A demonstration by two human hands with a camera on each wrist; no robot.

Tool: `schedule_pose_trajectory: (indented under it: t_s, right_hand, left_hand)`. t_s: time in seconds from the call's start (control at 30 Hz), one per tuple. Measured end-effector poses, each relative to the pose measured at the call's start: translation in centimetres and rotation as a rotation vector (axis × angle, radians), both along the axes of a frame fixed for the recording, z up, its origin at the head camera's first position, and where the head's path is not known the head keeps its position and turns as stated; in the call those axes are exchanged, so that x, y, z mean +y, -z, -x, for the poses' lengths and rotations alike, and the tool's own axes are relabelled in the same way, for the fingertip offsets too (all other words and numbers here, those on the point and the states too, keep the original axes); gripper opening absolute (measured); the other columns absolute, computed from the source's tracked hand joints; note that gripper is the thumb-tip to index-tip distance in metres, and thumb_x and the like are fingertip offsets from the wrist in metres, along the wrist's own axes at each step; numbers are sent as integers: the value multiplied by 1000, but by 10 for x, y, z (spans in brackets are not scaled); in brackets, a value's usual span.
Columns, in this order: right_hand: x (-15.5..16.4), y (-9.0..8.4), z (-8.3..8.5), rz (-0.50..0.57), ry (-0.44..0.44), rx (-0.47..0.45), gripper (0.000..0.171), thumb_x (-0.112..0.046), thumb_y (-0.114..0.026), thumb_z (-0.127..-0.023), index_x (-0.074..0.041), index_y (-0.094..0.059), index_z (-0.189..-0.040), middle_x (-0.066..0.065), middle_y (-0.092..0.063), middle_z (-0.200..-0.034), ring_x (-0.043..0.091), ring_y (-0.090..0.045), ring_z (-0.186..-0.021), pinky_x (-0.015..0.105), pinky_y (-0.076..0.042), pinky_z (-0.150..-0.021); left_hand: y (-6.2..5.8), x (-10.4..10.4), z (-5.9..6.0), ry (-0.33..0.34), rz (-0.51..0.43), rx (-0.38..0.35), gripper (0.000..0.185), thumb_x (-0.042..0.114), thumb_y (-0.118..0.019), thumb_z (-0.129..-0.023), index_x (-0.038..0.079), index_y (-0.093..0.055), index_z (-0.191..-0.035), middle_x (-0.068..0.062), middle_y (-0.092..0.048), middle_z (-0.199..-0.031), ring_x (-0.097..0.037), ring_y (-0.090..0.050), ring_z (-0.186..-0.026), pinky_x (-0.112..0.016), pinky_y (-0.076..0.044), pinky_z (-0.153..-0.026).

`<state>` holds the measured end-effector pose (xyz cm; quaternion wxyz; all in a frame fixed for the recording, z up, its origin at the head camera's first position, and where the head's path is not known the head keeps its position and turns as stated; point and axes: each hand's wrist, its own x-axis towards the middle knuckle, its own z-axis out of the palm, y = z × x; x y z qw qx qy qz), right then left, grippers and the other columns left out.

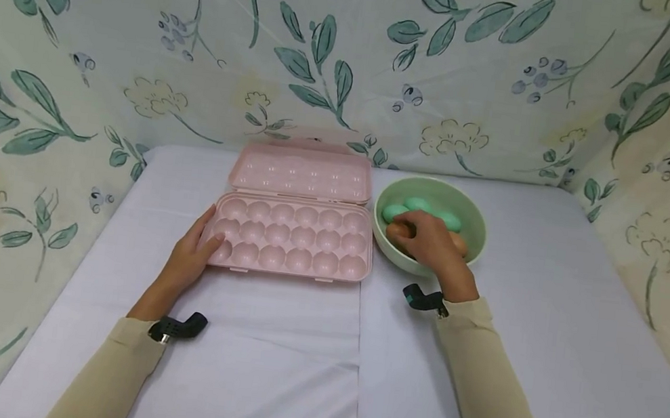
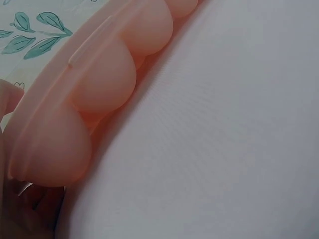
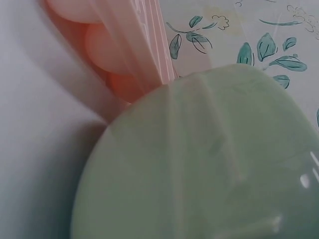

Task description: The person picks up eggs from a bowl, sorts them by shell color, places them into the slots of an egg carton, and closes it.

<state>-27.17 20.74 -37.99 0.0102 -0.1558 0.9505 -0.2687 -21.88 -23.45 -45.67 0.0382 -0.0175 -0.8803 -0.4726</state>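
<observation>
A pink egg tray with several round cups lies on the table, its lid folded back behind it; no eggs show in its cups. My left hand grips the tray's left end, thumb over the rim. In the left wrist view the tray's rounded underside shows, with fingers beneath it. To the right stands a green bowl holding several mint-green eggs and brown eggs. Inside it, my right hand pinches a brown egg, its fingers partly covering it.
The bowl's outer wall fills much of the right wrist view, close beside the tray's end. A white cloth covers the table. Leaf-patterned fabric hangs behind and at both sides.
</observation>
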Motion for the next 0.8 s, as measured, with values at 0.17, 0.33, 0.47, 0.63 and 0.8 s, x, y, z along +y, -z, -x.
schedule_pose_trajectory:
  t_s: [0.17,0.33,0.47,0.63,0.8]
  right_hand:
    - [2,0,2,-16,-15,3,35,-14,-67,-89,-4,-65,-123,14,-63,-124,35,-53,-118,49,-40,-100]
    - [2,1,1,-20,-15,2,36,-13,-68,-88,-3,-65,-123,14,-62,-124,35,-53,-118,50,-40,-101]
    - [2,1,1,-19,-12,1,36,-12,-68,-88,-3,-64,-123,15,-62,-123,36,-53,-117,50,-40,-100]
    - [0,-1,2,-12,-13,-5,36,-12,-68,-88,-3,-65,-123,14,-62,-123,36,-53,-116,49,-40,-99]
    - [-1,-1,3,-13,-4,-18,36,-13,-68,-88,-3,-64,-122,15,-62,-123,37,-53,-116,50,-40,-100]
  left_hand:
    - [2,2,0,8,-9,15,70,41,-50,-98,22,-16,-156,-8,-18,-160,-31,-15,-146,-54,-14,-115]
    - [4,2,-2,15,-12,31,69,38,-51,-98,22,-17,-156,-7,-20,-160,-30,-17,-146,-54,-16,-115]
    - [3,1,-2,19,-11,37,68,37,-51,-98,22,-18,-156,-7,-21,-159,-30,-17,-146,-53,-16,-115]
    - [0,0,-3,18,-17,52,68,36,-52,-98,21,-19,-156,-8,-21,-159,-30,-18,-146,-52,-15,-115]
    - [-1,0,-2,22,-18,46,68,36,-52,-98,20,-18,-156,-8,-21,-159,-30,-17,-146,-52,-15,-115]
